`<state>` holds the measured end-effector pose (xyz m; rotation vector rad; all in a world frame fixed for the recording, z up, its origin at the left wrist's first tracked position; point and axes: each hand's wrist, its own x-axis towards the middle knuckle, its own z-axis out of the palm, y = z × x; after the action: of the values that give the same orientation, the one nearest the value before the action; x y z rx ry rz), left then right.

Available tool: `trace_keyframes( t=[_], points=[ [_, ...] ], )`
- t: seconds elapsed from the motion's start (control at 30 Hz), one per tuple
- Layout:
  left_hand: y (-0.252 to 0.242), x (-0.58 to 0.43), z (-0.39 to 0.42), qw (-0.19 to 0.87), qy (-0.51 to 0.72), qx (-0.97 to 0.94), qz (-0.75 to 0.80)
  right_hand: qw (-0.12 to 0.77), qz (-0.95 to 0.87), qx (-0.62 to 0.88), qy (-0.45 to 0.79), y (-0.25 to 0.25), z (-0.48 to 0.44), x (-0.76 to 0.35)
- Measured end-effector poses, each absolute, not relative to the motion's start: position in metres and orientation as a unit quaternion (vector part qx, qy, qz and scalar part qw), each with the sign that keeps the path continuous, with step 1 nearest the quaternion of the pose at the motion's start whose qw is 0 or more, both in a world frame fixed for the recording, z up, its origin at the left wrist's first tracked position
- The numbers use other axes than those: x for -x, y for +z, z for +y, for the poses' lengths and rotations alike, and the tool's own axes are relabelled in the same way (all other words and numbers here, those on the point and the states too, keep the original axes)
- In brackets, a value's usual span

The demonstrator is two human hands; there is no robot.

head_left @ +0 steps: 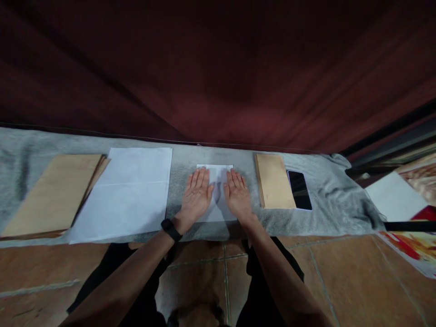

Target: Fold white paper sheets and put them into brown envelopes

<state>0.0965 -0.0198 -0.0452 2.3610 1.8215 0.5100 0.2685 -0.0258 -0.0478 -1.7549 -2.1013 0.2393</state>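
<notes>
A white sheet of paper (pixel 216 210), looking folded, lies on the grey cloth between my two hands. My left hand (pixel 196 193) rests flat over its left edge, fingers stretched out and pointing away from me. Over the right edge, my right hand (pixel 237 193) lies flat in the same way. Neither hand grips anything. Left of them is a larger white paper (pixel 136 195) with a crease across it. A stack of brown envelopes (pixel 275 181) lies to the right of my right hand.
Larger brown envelopes (pixel 56 195) lie at the far left, partly beside the white paper. A phone (pixel 299 190) touches the right-hand envelopes. Grey cloth (pixel 335 195) covers the narrow surface. Behind it hangs a dark red curtain (pixel 218 91). Printed sheets (pixel 413 252) lie at far right.
</notes>
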Motion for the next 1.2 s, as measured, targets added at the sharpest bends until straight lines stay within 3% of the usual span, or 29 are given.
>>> trace_keyframes(
  t=[0.17, 0.87, 1.2],
  points=[
    [-0.048, -0.117, -0.005, 0.092, 0.130, -0.824, 0.544, 0.187, -0.794, 0.565, 0.127, -0.047, -0.013, -0.247],
    [-0.050, -0.077, -0.008, 0.047, 0.171, -0.760, 0.625, 0.196, -0.701, 0.684, 0.047, -0.051, -0.012, -0.269],
    [-0.051, -0.085, -0.063, 0.051, 0.132, -0.830, 0.539, 0.172, -0.791, 0.581, 0.078, -0.056, -0.066, -0.239]
  ],
)
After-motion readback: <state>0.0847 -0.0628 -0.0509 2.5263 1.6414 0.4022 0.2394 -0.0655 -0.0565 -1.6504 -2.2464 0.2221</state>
